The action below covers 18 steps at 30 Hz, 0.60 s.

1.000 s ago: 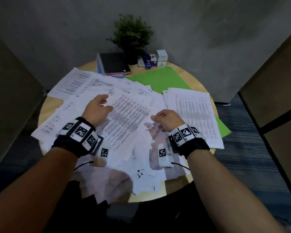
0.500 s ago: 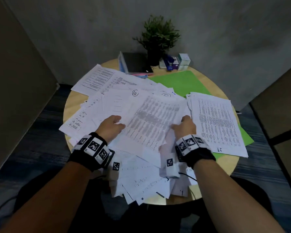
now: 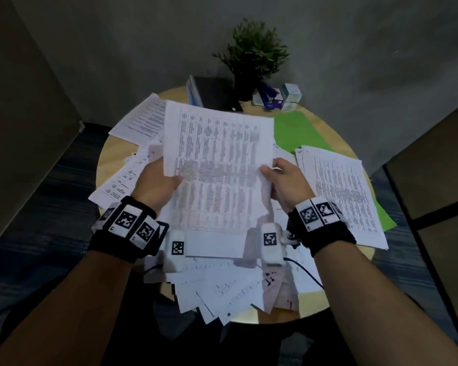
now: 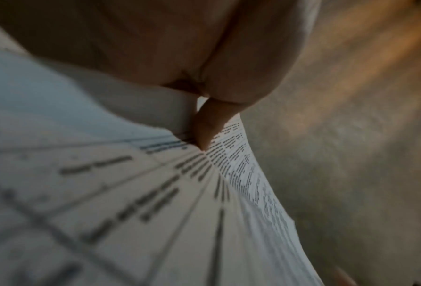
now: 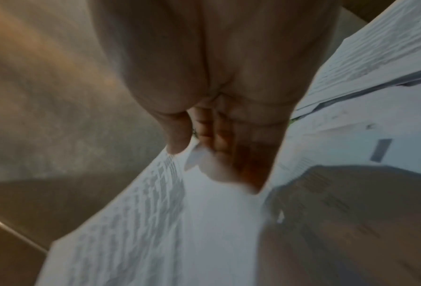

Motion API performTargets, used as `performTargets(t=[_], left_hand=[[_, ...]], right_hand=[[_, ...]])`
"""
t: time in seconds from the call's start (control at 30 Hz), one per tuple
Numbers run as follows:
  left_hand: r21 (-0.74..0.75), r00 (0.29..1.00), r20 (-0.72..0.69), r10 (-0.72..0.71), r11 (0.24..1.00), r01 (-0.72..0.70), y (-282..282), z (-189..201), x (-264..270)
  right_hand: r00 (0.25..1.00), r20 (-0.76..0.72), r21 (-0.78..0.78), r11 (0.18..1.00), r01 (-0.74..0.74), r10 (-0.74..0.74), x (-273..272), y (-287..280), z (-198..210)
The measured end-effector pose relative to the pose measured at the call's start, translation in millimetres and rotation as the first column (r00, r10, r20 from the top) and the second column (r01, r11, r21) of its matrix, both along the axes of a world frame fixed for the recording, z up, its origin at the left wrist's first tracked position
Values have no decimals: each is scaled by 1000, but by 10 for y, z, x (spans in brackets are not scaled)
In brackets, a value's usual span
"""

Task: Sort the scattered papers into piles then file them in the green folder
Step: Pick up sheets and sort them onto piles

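A printed sheet of paper (image 3: 217, 165) with dense table text is lifted above the round table. My left hand (image 3: 156, 186) pinches its left edge, thumb on top, and my right hand (image 3: 283, 180) pinches its right edge. In the left wrist view the thumb (image 4: 209, 125) presses on the sheet (image 4: 155, 212). The right wrist view has my fingers (image 5: 219, 135) curled on the paper (image 5: 155, 212). Scattered papers (image 3: 236, 286) cover the table below. A sorted pile (image 3: 341, 191) lies at the right on the green folder (image 3: 296, 130).
The round wooden table (image 3: 109, 159) stands in a corner of grey walls. At its back are a dark notebook (image 3: 214, 93), a potted plant (image 3: 254, 56), a blue stapler (image 3: 269, 95) and small boxes (image 3: 291, 96). Some sheets overhang the near edge.
Both hands have lifted the printed sheet off the heap and raised it up and away from me, tilted towards my view. The head view has shifted.
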<state>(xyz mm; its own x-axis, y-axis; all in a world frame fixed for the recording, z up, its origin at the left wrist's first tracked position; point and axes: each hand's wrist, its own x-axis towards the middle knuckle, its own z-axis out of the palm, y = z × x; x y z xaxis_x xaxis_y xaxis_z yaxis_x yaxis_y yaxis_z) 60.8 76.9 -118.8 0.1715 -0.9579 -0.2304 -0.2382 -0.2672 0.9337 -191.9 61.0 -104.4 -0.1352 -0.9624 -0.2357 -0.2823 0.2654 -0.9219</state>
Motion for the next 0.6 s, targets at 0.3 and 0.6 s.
performTargets(t=[0.3, 0.6], left_hand=[[-47, 971, 166, 171, 985, -166, -74, -27, 242], [27, 994, 27, 108, 994, -109, -123, -147, 222]], right_hand=[[730, -680, 319, 871, 373, -64, 269, 208, -419], [875, -461, -13, 987, 159, -147, -259, 185, -300]])
